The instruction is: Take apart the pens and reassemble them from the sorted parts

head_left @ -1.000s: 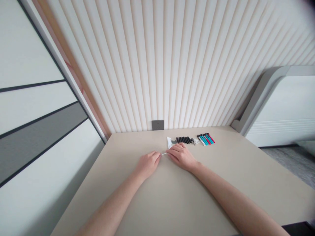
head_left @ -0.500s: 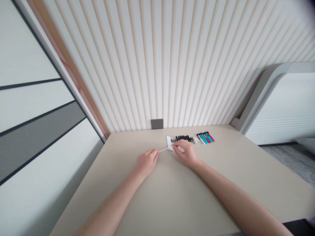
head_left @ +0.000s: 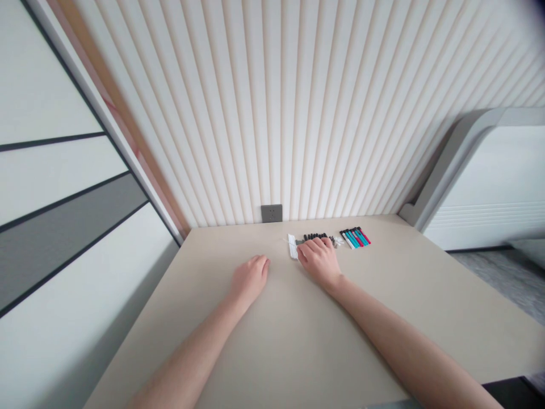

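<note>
My right hand (head_left: 320, 262) is closed at the right side of a row of thin white pen refills (head_left: 292, 246). A thin pen refill (head_left: 286, 240) sticks out leftward from its fingertips, slanting over the row. The grip itself is partly hidden by the fingers. My left hand (head_left: 250, 276) rests lower left on the table, fingers curled together, with nothing seen in it. Just beyond the right hand lie short black tubes (head_left: 315, 236), partly covered by it, and small grey and white pieces (head_left: 338, 241).
Farther right is a row of pens (head_left: 356, 238) in white, teal and red with black ends. The beige table (head_left: 281, 341) meets a ribbed wall with a dark socket (head_left: 271, 213). A white panelled cabinet (head_left: 63, 255) borders the left, and a pale headboard (head_left: 489, 176) the right.
The refill that stretched between both hands has left my left hand and now points up-left from the right. My left hand has drawn slightly back; my right hand has turned palm-down.
</note>
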The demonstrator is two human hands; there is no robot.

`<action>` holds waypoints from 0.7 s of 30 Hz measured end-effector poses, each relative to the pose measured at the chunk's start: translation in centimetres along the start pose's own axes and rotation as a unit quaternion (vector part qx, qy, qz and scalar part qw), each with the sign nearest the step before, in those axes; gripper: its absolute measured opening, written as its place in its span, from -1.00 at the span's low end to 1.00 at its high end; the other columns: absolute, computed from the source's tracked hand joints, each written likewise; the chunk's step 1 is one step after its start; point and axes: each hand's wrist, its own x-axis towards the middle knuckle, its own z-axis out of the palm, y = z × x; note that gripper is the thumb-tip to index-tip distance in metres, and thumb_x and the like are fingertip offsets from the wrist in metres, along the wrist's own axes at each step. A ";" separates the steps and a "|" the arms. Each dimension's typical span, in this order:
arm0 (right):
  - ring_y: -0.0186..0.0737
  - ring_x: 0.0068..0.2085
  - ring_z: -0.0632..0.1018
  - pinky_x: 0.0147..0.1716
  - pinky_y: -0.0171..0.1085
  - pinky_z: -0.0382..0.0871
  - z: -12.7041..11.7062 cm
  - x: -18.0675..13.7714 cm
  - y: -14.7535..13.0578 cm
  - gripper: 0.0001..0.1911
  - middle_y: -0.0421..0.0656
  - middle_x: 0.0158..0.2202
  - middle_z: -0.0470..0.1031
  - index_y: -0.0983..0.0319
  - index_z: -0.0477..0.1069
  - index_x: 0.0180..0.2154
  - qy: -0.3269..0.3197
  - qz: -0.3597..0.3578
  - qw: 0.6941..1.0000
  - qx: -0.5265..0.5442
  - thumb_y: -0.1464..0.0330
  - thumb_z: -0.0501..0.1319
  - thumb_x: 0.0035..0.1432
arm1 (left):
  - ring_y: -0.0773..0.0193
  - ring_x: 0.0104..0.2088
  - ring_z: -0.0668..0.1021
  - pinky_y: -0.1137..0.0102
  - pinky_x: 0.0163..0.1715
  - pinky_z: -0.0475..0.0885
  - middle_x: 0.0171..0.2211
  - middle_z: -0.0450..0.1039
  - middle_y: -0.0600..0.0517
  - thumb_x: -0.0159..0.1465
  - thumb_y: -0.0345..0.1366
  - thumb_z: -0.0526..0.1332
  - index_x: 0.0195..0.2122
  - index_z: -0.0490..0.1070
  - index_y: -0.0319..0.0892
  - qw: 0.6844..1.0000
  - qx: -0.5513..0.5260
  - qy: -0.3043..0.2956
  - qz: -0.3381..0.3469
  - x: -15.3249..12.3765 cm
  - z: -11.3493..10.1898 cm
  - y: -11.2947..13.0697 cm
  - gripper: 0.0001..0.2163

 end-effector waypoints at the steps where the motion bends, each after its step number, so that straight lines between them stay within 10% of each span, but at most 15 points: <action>1: -0.16 -0.26 0.42 -0.15 -0.14 0.07 0.0 0.0 -0.3 -0.73 -0.09 -0.40 0.50 0.21 0.46 -0.38 -0.015 -0.011 1.000 -0.012 0.38 0.05 0.32 | 0.23 -0.29 0.55 0.40 -0.37 0.26 -0.29 0.51 0.02 0.43 -0.23 -0.10 -0.29 0.38 -0.09 1.000 0.003 0.000 0.001 0.0 0.0 0.0 -0.71; 11: -0.10 -0.01 0.38 -0.03 -0.12 0.10 0.0 0.0 -1.2 -0.76 -0.07 -0.01 0.47 0.18 0.43 -0.06 -0.098 -0.070 0.991 0.064 0.33 0.07 0.31 | 0.24 -0.28 0.55 0.41 -0.37 0.26 -0.28 0.50 0.02 0.43 -0.23 -0.09 -0.27 0.38 -0.08 1.000 0.002 -0.010 0.008 -0.1 -0.2 0.1 -0.72; 21: -0.14 -0.05 0.41 0.01 -0.10 0.06 -0.3 0.2 -1.2 -0.79 -0.10 -0.15 0.53 0.17 0.46 -0.18 -0.129 -0.123 0.980 0.093 0.32 0.06 0.32 | 0.23 -0.28 0.54 0.41 -0.34 0.27 -0.27 0.50 0.01 0.43 -0.23 -0.10 -0.25 0.40 -0.08 1.000 -0.005 -0.009 0.012 0.0 -0.1 0.1 -0.71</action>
